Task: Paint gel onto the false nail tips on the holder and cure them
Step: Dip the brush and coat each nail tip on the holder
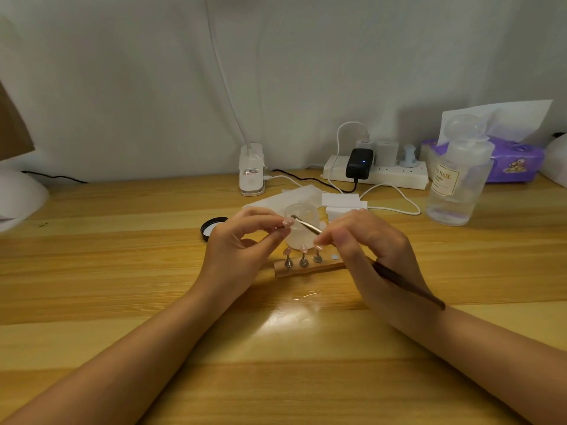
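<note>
Left hand point(242, 240) pinches a nail tip point(288, 223) above the holder point(306, 268); right hand point(365, 243) grips the brush point(306, 226) (bristles at tip). Risk: tip slips, gel smears fingers.

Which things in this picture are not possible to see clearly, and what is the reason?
Head view only:
- Brush bristles: too small and blurred against the clear jar; gel cannot be made out.
- Nail tip in the left hand: mostly covered by its fingers.
- Holder right end: hidden behind the right hand.
- Bottle label: small print unreadable.
- White object at left: cut by the frame edge.
</note>
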Tool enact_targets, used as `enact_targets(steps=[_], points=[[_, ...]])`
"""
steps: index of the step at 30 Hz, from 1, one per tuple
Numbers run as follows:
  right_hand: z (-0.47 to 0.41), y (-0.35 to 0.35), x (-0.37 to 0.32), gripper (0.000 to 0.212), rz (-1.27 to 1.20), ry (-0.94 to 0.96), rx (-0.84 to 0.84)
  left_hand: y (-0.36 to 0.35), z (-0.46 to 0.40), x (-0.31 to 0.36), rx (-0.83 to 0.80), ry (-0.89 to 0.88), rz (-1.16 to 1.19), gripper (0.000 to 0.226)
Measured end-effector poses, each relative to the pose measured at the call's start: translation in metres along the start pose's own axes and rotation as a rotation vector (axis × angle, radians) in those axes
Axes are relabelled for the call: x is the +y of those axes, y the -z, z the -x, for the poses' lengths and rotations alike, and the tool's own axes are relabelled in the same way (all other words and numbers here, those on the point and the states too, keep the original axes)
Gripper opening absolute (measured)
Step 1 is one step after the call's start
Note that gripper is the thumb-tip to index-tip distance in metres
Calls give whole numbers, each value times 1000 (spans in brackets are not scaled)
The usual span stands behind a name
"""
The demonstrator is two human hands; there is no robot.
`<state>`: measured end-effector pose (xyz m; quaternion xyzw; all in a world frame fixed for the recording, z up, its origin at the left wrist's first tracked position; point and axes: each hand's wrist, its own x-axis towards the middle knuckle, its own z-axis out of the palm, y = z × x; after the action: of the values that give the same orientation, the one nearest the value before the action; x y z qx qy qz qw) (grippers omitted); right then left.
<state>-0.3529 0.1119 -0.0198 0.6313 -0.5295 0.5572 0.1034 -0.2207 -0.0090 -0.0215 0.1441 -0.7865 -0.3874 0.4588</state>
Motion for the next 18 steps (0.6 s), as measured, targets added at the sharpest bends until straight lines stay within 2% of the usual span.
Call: enact_targets(steps=[4, 18], points=[[-1, 0, 0, 31, 7, -33, 17, 0, 0, 0, -21, -8, -11, 17], [0, -2, 4, 29, 7, 31, -78, -2, 1, -1, -27, -38, -79, 37]])
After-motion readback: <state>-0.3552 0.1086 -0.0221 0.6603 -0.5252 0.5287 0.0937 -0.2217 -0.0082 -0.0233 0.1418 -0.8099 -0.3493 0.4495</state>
